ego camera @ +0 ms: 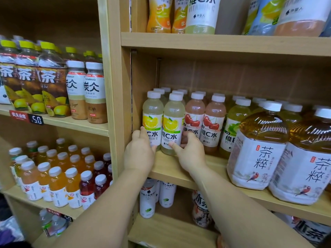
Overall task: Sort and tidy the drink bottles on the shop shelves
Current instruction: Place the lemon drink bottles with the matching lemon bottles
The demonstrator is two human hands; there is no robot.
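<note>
Two bare arms stretch from the bottom of the frame to the wooden shelf (pixel 179 169) in the middle. At the lower right, near the front edge, sit big tea jugs (pixel 258 149). They are fat, see-through and likely heavy. The left hand (pixel 139 154) wraps its fingers round the low part of the left lemon bottle (pixel 153 111). This bottle stands at the left end of the shelf, right by the side wall. The right hand (pixel 192 154) holds the second lemon bottle (pixel 173 119) just beside it. Its thumb is on the front of the label, and its fingers are tucked in between that bottle and the cherry bottles (pixel 214 119). Both lemon bottles stand up straight and touch each other. They are small, full plastic bottles, so I think one hand can lift each, but they may bend if squeezed hard. The smooth label could be slippery, so the round lower half is a good place to hold. The caps are white and round, and the drink is pale and cloudy. Further back, more white caps stand in rows in front of the brown back wall.
</note>
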